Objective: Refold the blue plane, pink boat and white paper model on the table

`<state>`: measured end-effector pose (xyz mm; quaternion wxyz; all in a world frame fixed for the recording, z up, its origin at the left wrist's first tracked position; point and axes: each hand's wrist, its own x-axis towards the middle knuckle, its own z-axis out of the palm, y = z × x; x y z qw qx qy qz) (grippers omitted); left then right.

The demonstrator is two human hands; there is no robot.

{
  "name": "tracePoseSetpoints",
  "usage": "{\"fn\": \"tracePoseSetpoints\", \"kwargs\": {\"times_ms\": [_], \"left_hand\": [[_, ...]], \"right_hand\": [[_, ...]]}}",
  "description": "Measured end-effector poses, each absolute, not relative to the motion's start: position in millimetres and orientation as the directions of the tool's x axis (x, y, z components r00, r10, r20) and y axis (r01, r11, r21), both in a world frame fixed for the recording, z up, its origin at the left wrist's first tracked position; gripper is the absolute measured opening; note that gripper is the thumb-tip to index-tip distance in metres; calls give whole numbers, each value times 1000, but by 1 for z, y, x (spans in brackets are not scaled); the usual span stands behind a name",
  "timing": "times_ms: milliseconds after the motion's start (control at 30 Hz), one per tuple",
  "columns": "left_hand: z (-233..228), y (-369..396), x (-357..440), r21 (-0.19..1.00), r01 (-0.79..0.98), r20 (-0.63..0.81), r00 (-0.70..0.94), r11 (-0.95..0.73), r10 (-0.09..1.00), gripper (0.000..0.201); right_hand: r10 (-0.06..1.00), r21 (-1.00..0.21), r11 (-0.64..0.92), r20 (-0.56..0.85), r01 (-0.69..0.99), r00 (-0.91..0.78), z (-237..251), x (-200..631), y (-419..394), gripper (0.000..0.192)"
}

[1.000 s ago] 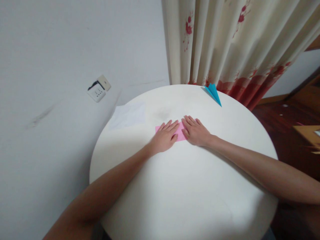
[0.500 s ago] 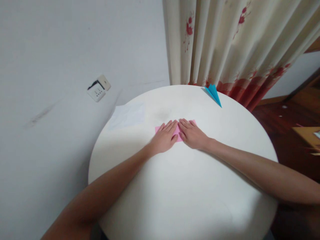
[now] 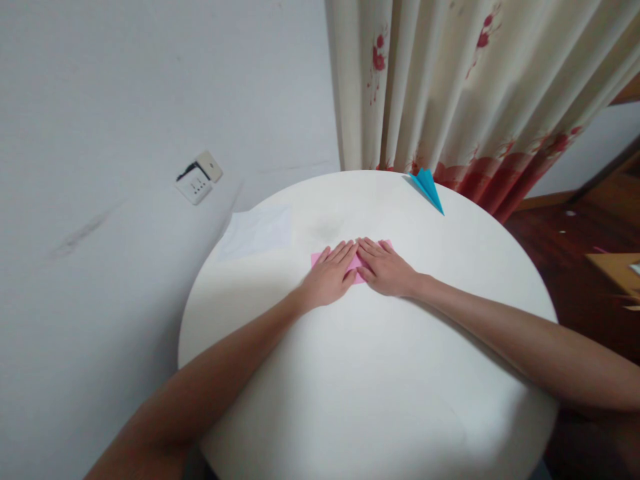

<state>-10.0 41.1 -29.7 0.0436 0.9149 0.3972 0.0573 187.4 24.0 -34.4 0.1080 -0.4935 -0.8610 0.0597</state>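
Note:
A pink sheet of paper (image 3: 356, 263) lies flat on the round white table (image 3: 350, 373), mostly covered by my two hands. My left hand (image 3: 331, 275) rests on its left part, fingers stretched out and pointing away from me. On the right part my right hand (image 3: 383, 268) presses flat, fingers extended toward the upper left. The fingertips of both hands almost meet near the paper's far edge, and the thumbs come close together below. Any fold lines under the hands are hidden.
A blue folded paper plane (image 3: 429, 189) lies at the table's far right edge. Toward the far left is a white sheet (image 3: 257, 231). A wall with a socket (image 3: 194, 185) stands to the left, and a flowered curtain (image 3: 450, 100) hangs behind the table.
My right hand has shifted very slightly left, bringing its fingertips closer to those of my left hand. The paper stays in place under them.

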Motion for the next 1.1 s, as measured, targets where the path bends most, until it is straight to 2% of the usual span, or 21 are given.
{"fn": "tracePoseSetpoints", "kwargs": {"times_ms": [300, 733, 867, 933, 1100], "left_hand": [[-30, 41, -10, 128, 717, 70, 682, -685, 728, 60], [-29, 40, -11, 107, 721, 64, 682, -684, 729, 57], [-28, 38, -9, 87, 761, 57, 641, -643, 766, 59], [-28, 37, -9, 84, 780, 63, 617, -621, 784, 60], [-29, 37, -9, 94, 771, 76, 625, -630, 777, 60]], "right_hand": [[881, -237, 473, 133, 848, -454, -36, 187, 24, 66], [933, -161, 353, 133, 922, -335, -37, 192, 25, 63], [938, -151, 331, 156, 931, -309, -38, 192, 25, 62], [927, -142, 355, 181, 924, -328, -37, 191, 24, 61], [849, -156, 523, 183, 838, -496, -35, 188, 23, 59]]}}
